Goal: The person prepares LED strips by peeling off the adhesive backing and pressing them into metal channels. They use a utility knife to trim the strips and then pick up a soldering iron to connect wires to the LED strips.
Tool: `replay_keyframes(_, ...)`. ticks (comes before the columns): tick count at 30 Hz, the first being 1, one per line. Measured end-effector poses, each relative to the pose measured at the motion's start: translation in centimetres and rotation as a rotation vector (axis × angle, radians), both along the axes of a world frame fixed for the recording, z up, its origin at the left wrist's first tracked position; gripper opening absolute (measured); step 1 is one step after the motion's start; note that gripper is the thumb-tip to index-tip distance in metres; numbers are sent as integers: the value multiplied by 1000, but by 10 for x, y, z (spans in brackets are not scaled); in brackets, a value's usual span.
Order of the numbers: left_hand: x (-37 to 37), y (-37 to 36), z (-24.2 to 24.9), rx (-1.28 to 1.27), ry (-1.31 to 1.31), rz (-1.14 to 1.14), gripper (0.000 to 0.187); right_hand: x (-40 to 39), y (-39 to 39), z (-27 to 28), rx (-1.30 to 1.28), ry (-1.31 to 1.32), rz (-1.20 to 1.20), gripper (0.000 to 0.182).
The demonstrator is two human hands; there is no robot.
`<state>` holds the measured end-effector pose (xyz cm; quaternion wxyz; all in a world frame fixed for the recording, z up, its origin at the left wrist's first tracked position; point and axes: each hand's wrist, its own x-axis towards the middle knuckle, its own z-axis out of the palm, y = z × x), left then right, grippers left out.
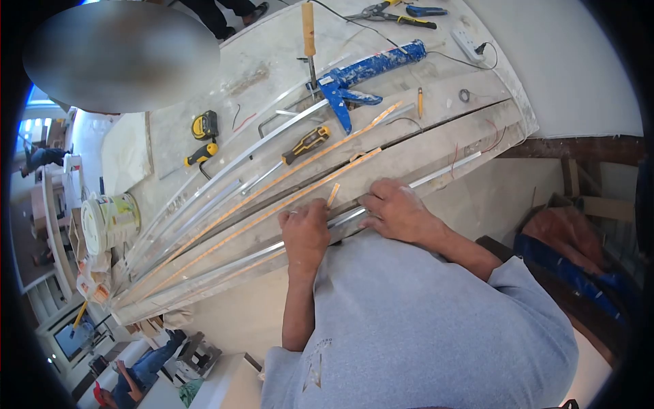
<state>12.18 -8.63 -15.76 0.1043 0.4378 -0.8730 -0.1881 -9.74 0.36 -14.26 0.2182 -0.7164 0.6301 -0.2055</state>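
My left hand (304, 232) is closed near the table's front edge, with a short end of orange-and-white LED strip (333, 195) sticking up beside its fingertips. Close by on the right, my right hand (396, 210) has its fingers bent down onto a thin aluminium channel (346, 219). This channel runs along the near edge under both hands, and its far end (446, 169) shows past my right hand. Fingertips on both hands are partly hidden. Behind them lies a long LED strip (300, 193), roughly parallel to the channel.
On the dusty table (266, 129) lie a blue caulking gun (371, 71), a yellow-black screwdriver (306, 145), a tape measure (204, 125), snips (392, 15), a pencil (420, 102) and a power strip (467, 45). A bucket (112, 219) stands left. Other people are nearby.
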Motion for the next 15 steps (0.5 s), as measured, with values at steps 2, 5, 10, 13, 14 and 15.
replay_keyframes(2, 3, 1, -8, -30, -12, -39, 7, 1, -6, 1, -54, -22, -30, 27)
replay_keyframes(5, 6, 1, -10, -61, -31, -83, 8, 6, -19, -5, -124, -27, -24, 28)
replay_keyframes(10, 7, 6, -5, -82, -38, -46, 23, 10, -27, -23, -147, 81, 42, 33)
replay_keyframes(13, 2, 9, -6, -156, 57, -64, 36, 8, -28, -21, -123, 75, 32, 34)
replay_keyframes(14, 1, 11, -6, -153, 43, -73, 39, 7, -28, -20, -102, 42, 33, 33)
replay_keyframes(15, 0, 12, -7, -149, 29, -82, 42, 5, -29, -17, -80, 9, 33, 33)
